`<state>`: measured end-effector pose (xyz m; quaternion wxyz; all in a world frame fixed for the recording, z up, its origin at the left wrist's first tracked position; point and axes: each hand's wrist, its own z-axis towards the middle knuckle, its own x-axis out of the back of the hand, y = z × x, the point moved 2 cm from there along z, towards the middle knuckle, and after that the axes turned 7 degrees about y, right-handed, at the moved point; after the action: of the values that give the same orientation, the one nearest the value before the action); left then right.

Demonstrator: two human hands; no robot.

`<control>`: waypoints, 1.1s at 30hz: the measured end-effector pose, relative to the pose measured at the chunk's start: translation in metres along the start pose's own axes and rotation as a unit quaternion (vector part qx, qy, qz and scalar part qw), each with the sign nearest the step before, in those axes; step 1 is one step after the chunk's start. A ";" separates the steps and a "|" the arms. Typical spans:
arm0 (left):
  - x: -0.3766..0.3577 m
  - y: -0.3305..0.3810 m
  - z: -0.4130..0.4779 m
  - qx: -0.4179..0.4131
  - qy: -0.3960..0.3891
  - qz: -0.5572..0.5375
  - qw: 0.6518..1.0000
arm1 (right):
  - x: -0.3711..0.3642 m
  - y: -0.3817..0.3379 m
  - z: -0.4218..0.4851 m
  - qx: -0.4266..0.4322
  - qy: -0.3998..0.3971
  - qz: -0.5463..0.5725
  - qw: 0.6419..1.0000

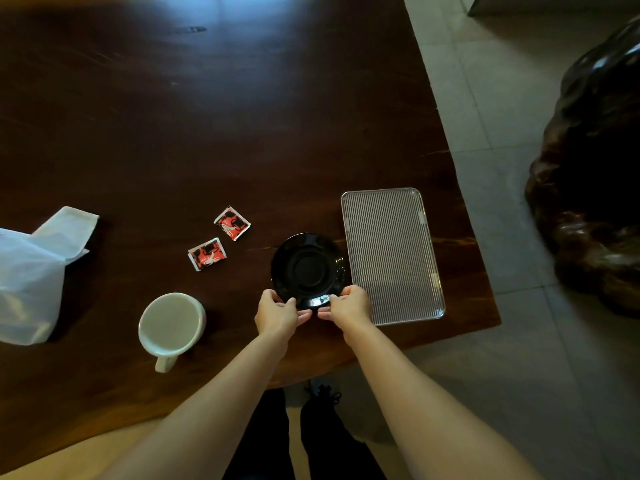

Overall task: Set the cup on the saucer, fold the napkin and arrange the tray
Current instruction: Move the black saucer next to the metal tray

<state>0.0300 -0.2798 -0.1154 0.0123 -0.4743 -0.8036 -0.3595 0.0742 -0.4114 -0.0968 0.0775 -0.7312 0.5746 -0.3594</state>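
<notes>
A glossy black saucer (pixel 307 268) lies on the dark wooden table, just left of a ribbed clear tray (pixel 391 254). My left hand (pixel 277 315) and my right hand (pixel 349 308) both pinch the saucer's near rim, thumbs on top. A white cup (pixel 171 327) stands to the left with its handle pointing toward me. A crumpled white napkin (pixel 33 275) lies at the far left edge of view. Two red and black sachets (pixel 232 223) (pixel 207 253) lie between the napkin and the saucer.
The table's right edge (pixel 460 188) runs just beyond the tray, with grey floor tiles past it. A dark carved wooden piece (pixel 595 174) stands on the floor at the right. My legs and shoes show below the table's near edge.
</notes>
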 end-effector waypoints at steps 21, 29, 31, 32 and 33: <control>0.043 0.022 -0.014 -0.065 0.013 0.172 0.983 | 0.016 -0.024 -0.014 0.026 0.009 -0.099 0.995; 0.100 0.038 -0.031 -0.198 0.040 0.227 0.953 | -0.013 -0.045 -0.054 0.187 -0.089 -0.215 0.954; 0.119 0.039 -0.032 -0.217 0.054 0.230 0.947 | -0.032 -0.049 -0.068 0.218 -0.111 -0.241 0.939; 0.129 0.039 -0.033 -0.224 0.061 0.230 0.945 | -0.041 -0.051 -0.075 0.231 -0.125 -0.251 0.932; 0.140 0.040 -0.032 -0.229 0.068 0.231 0.943 | -0.051 -0.052 -0.082 0.241 -0.139 -0.262 0.924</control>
<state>-0.0267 -0.1821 -0.0184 0.0406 -0.6116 -0.5653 -0.5520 0.0605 -0.3243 -0.0316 0.2334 -0.8577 0.2418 -0.3891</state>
